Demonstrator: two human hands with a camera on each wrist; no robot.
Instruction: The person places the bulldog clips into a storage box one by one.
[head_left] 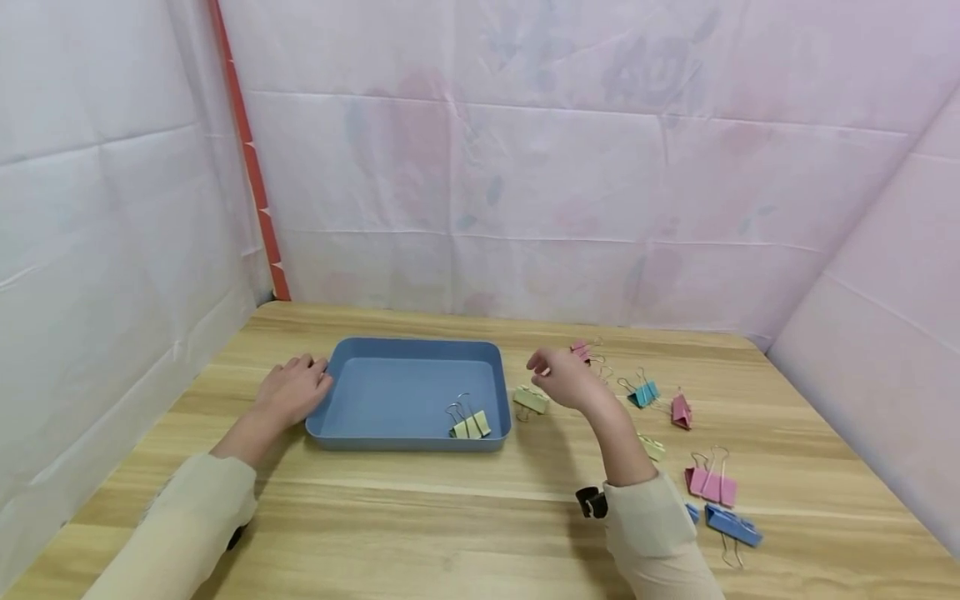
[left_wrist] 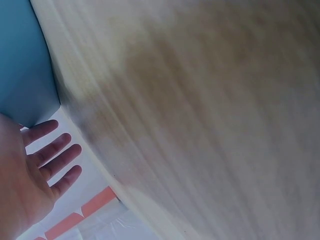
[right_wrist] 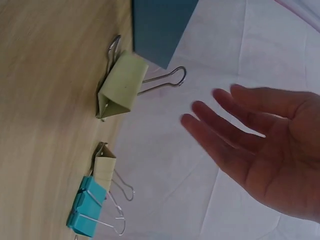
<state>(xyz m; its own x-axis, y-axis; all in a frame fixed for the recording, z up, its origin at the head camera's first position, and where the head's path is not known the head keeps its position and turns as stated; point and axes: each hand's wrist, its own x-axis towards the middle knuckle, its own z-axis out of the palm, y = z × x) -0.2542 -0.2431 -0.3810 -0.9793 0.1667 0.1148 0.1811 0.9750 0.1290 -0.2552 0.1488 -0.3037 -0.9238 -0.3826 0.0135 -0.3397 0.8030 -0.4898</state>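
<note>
Table (head_left: 420, 525): light wood, the grain running mainly left to right.
Walls (head_left: 97, 208): white creased cloth on the left, far and right sides; faint pink and blue print on the far one.
Strip (head_left: 251, 158): red, slanting down to the table's far left corner.
Left hand (head_left: 296, 389): released, fingers loosely extended and spread in the left wrist view; grasps nothing; rests at the tray's left rim.
Right hand (head_left: 566, 379): released, fingers apart and slightly bent; grasps nothing; raised above the table, close to the side clip and clear of it in the right wrist view.
Tray (head_left: 401, 443): blue, shallow, left of the table's middle; long axis left to right.
Tray clip (head_left: 470, 426): pale yellow, in the tray's near right corner; handles point up and far left; long axis roughly left to right.
Side clip (head_left: 532, 400): pale yellow, on the table just right of the tray; long axis left to right, right end slightly nearer; one handle lies toward the near side, the other sticks up.
Teal clip (head_left: 643, 393): right of the right hand; handles point far left.
Large pink clip (head_left: 711, 485): near right; handles point far.
Blue clip (head_left: 733, 525): just nearer than the large pink clip; handles point near, long axis left to right.
</note>
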